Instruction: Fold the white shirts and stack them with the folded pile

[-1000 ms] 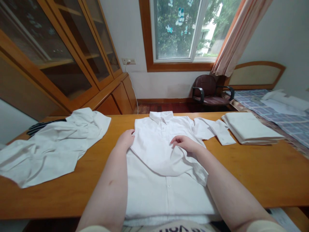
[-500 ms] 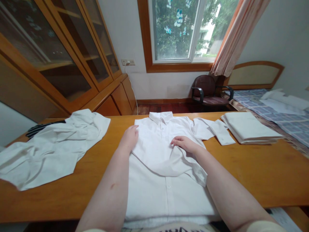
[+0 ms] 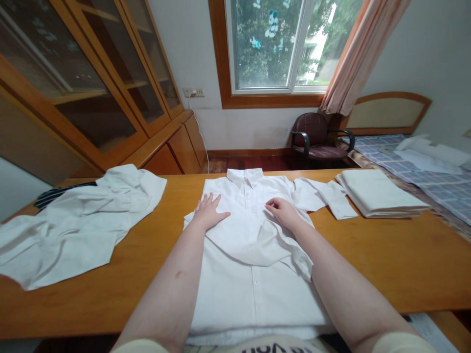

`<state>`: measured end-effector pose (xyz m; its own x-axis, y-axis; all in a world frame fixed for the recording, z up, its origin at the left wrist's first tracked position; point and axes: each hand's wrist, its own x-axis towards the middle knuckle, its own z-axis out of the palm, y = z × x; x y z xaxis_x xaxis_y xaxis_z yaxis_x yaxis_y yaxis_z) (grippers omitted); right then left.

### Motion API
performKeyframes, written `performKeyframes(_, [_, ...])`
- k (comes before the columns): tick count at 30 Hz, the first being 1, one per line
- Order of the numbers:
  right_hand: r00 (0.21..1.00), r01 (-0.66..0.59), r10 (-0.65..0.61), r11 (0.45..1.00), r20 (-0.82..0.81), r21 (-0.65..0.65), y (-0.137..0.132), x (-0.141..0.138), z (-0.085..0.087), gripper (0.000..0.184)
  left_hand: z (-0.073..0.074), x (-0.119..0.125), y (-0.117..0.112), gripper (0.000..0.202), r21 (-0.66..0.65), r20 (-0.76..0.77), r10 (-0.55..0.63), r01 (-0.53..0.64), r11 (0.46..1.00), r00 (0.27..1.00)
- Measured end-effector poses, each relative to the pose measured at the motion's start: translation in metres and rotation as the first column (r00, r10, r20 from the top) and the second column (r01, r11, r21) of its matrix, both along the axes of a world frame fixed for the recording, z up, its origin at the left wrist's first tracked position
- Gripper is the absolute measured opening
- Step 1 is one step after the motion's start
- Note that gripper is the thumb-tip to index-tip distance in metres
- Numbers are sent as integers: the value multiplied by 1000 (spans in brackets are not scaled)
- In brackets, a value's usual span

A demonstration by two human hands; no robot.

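Note:
A white button-up shirt [image 3: 228, 299] lies front side up on the table before me, its collar pointing away. One sleeve [image 3: 253, 250] is folded across the front, its end near my right forearm; the other [image 3: 311, 193] stretches to the right, bent at the cuff. My left hand [image 3: 210, 212] rests flat on the chest near the left edge, fingers spread. A corner of fabric sticks out left of that wrist. On the right side of the chest, my right hand [image 3: 281, 211] has thumb and forefinger pinched together at the shirt's cloth.
A rumpled white garment [image 3: 84, 220] lies at the left of the wooden table [image 3: 382, 264], beside a dark striped cloth [image 3: 62, 191]. Folded white garments [image 3: 382, 193] are stacked at the right. Beyond stand a chair [image 3: 316, 132], a bed [image 3: 423, 152] and a glass-door cabinet [image 3: 121, 98].
My left hand has moved from the shirt's left edge onto its chest, fingers now spread. A fabric corner has appeared at the left edge. My right hand has shifted slightly, fingertips drawn together.

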<state>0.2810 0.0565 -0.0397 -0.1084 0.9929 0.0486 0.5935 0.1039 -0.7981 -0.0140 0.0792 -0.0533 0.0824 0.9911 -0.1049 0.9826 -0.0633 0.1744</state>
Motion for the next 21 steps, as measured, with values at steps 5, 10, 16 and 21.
performKeyframes(5, [998, -1, -1, 999, 70, 35, 1, 0, -1, 24, 9, -1, -3, 64, 113, 13, 151, -152, 982, 988])
performKeyframes(10, [988, -78, 56, 985, 141, 155, 7, 3, -8, 27, 34, -31, -7, 41, 53, 43, 400, -402, 914, 916])
performKeyframes(16, [964, -105, 65, 984, 259, 146, 9, 4, -15, 36, 45, -56, -13, 25, -174, 60, 385, -370, 912, 921])
performKeyframes(21, [953, -108, 58, 982, 298, 154, 8, 4, -16, 38, 39, -56, -10, 20, -107, 12, 342, -339, 935, 940])
